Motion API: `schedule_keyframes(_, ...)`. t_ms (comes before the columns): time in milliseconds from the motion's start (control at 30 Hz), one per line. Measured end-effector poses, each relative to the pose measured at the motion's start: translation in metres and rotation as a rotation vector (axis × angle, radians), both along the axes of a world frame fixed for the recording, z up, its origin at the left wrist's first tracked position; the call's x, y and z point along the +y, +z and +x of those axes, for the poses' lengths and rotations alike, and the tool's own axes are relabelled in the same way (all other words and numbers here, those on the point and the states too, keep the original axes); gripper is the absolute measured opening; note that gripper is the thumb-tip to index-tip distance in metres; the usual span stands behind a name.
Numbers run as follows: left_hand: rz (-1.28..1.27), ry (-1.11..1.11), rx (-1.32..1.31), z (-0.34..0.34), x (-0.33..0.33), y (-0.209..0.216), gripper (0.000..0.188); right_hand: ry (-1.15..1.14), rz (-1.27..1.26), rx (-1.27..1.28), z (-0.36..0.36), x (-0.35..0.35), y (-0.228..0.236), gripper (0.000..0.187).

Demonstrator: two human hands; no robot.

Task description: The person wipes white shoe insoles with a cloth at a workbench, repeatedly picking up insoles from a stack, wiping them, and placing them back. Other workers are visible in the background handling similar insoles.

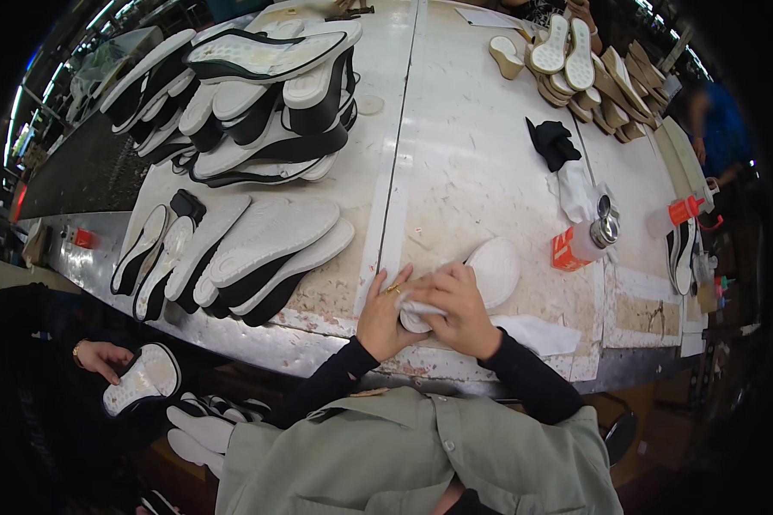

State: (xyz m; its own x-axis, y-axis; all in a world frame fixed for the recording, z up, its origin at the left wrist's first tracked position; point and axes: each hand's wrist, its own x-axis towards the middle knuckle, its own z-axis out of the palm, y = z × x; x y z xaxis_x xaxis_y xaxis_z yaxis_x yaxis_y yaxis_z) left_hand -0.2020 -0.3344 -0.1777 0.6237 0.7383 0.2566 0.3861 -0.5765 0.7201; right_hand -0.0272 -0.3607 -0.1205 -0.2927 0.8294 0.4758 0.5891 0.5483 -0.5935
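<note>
A white shoe sole lies on the table in front of me, its rounded far end pointing up and to the right. My left hand is closed round the near end of the sole and steadies it from the side. In my right hand is a bunched white cloth, pressed against the sole's near end. The fingers of both hands cover the sole's middle. Just right of my right wrist, a flat white cloth lies near the table's front edge.
White-and-black soles lie at left, below a tall pile. Tan wedge soles are heaped far right. A capped bottle, black cloth and red-topped bottle stand or lie at right. At lower left, another person's hand holds a sole.
</note>
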Motion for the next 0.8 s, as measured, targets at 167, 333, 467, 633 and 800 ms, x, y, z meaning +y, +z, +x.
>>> schedule_keyframes(167, 0.080, -0.016, 0.065, 0.002, 0.000, 0.000, 0.064, 0.075, 0.030, -0.013, -0.006, -0.013, -0.003, 0.030)
schedule_keyframes(333, 0.084, -0.024, 0.081, 0.001, -0.002, -0.004, 0.073, -0.076, 0.050, 0.045, -0.018, -0.009, -0.004, 0.027)
schedule_keyframes(467, 0.009, 0.022, 0.023, 0.004, -0.002, -0.002, 0.066, -0.023, 0.015, 0.014, -0.009, -0.027, -0.002, 0.027)
schedule_keyframes(633, 0.034, 0.001, 0.071, 0.004, -0.004, 0.003, 0.074, -0.225, 0.040, 0.088, -0.021, -0.008, -0.003, 0.027)
schedule_keyframes(800, 0.004, 0.032, 0.037, 0.003, -0.005, 0.004, 0.075, -0.028, 0.042, -0.040, -0.007, -0.035, 0.000, 0.026)
